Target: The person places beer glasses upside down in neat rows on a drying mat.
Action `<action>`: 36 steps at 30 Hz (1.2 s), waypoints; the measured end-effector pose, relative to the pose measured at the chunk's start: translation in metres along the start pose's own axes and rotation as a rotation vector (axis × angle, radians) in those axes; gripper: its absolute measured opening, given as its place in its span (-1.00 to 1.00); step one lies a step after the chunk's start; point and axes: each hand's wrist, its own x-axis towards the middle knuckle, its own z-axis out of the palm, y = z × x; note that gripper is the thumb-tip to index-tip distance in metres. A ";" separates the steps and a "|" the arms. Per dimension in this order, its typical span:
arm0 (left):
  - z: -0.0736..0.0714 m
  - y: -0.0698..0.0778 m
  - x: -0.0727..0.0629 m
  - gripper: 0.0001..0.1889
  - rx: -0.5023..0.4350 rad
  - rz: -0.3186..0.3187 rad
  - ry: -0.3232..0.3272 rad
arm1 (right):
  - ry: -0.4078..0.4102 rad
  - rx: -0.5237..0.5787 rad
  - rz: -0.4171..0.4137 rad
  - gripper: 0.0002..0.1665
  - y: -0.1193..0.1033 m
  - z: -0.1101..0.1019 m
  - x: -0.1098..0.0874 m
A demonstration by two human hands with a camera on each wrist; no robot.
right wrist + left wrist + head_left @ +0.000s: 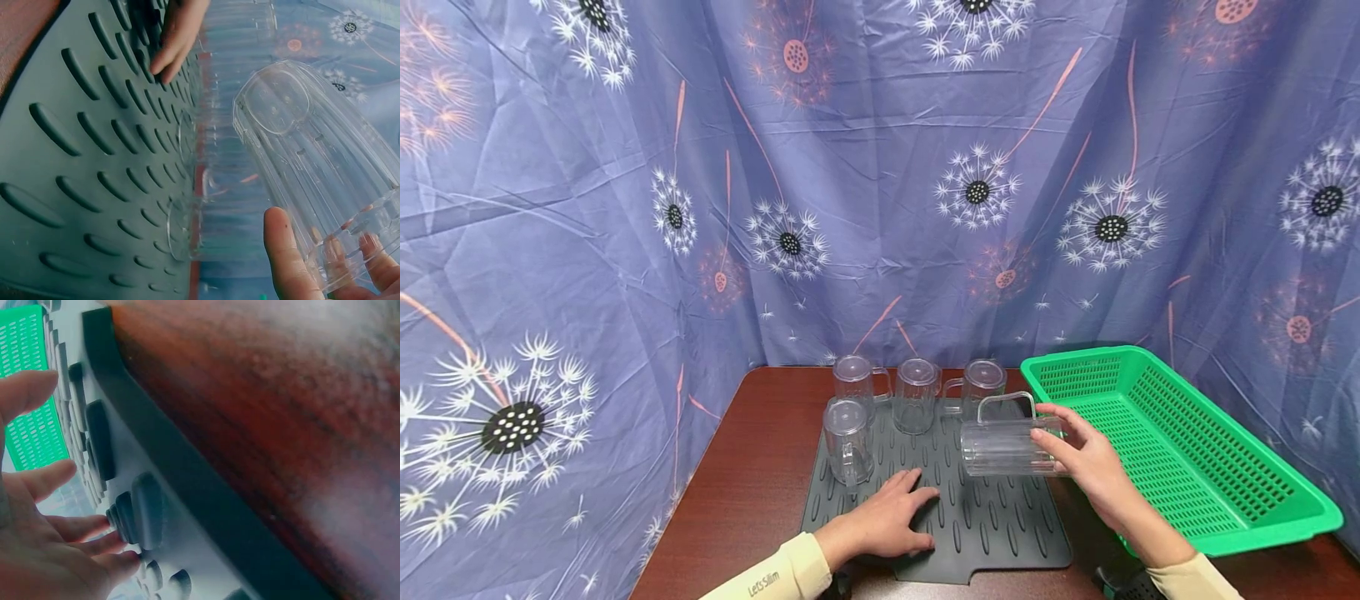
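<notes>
My right hand (1093, 462) grips a clear glass mug (1003, 447) near its right end. The mug lies sideways in the air above the grey drying mat (992, 546), its handle upward. In the right wrist view, thumb and fingers wrap one end of the mug (312, 150), with its round base facing away. My left hand (891, 518) is over the mat's front left part, fingers spread and holding nothing; the left wrist view shows its fingertips close to the mat's raised ridges. Upside down on the mat stand a front-left mug (848, 442) and several others behind, including a middle mug (916, 400).
A green perforated basket (1296, 533) stands at the right, beside the mat, on the reddish-brown table (722, 475). Behind the table hangs a purple curtain (880, 208) with dandelion prints. A back-right mug (985, 383) is near the basket's rim.
</notes>
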 end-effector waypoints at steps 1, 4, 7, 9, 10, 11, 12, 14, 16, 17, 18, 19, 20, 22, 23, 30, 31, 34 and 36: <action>-0.001 0.000 0.000 -0.30 -0.021 -0.004 -0.004 | -0.004 0.022 0.000 -0.37 0.001 0.002 0.000; -0.003 -0.001 0.002 -0.31 -0.094 -0.020 -0.012 | -0.009 0.075 0.002 -0.36 0.003 0.007 0.000; -0.006 -0.002 0.003 -0.32 -0.156 -0.036 0.008 | -0.008 0.095 0.007 -0.35 0.007 0.013 0.001; -0.008 -0.002 0.004 -0.32 -0.179 -0.046 0.043 | -0.003 0.079 0.008 -0.34 0.010 0.016 0.002; -0.008 -0.002 0.005 -0.33 -0.192 -0.051 0.064 | -0.001 0.072 0.009 -0.34 0.011 0.017 0.002; -0.008 -0.002 0.006 -0.34 -0.210 -0.056 0.084 | -0.003 0.080 0.012 -0.35 0.013 0.019 0.003; -0.008 -0.002 0.006 -0.35 -0.220 -0.059 0.103 | -0.002 0.086 0.014 -0.35 0.015 0.020 0.003; -0.009 -0.002 0.008 -0.38 -0.262 -0.073 0.139 | 0.005 0.102 0.020 -0.37 0.017 0.024 0.004; -0.011 -0.001 0.009 -0.40 -0.320 -0.090 0.170 | 0.007 0.134 0.024 -0.38 0.020 0.027 0.004; -0.012 -0.001 0.009 -0.41 -0.344 -0.103 0.186 | 0.009 0.143 0.026 -0.39 0.021 0.029 0.004; -0.014 0.000 0.009 -0.41 -0.368 -0.116 0.201 | 0.014 0.141 0.029 -0.39 0.022 0.030 0.005; -0.015 0.000 0.009 -0.41 -0.403 -0.128 0.220 | 0.013 0.148 0.035 -0.39 0.023 0.032 0.005; -0.017 0.001 0.009 -0.40 -0.432 -0.137 0.235 | 0.009 0.152 0.042 -0.38 0.023 0.033 0.006; -0.020 0.002 0.010 -0.37 -0.502 -0.142 0.260 | -0.001 0.150 0.059 -0.38 0.024 0.036 0.006; -0.021 0.003 0.010 -0.36 -0.544 -0.140 0.263 | -0.005 0.151 0.068 -0.38 0.024 0.037 0.006; -0.024 0.009 0.015 -0.19 -0.853 -0.123 0.199 | -0.008 0.161 0.085 -0.40 0.028 0.047 0.004; -0.024 0.010 0.016 -0.18 -0.877 -0.118 0.199 | -0.012 0.174 0.088 -0.40 0.029 0.048 0.004; -0.021 0.012 0.019 -0.16 -0.941 -0.106 0.213 | -0.040 0.225 0.095 -0.39 0.029 0.052 0.003; -0.020 0.013 0.021 -0.20 -0.977 -0.091 0.230 | -0.058 0.256 0.107 -0.39 0.028 0.054 0.002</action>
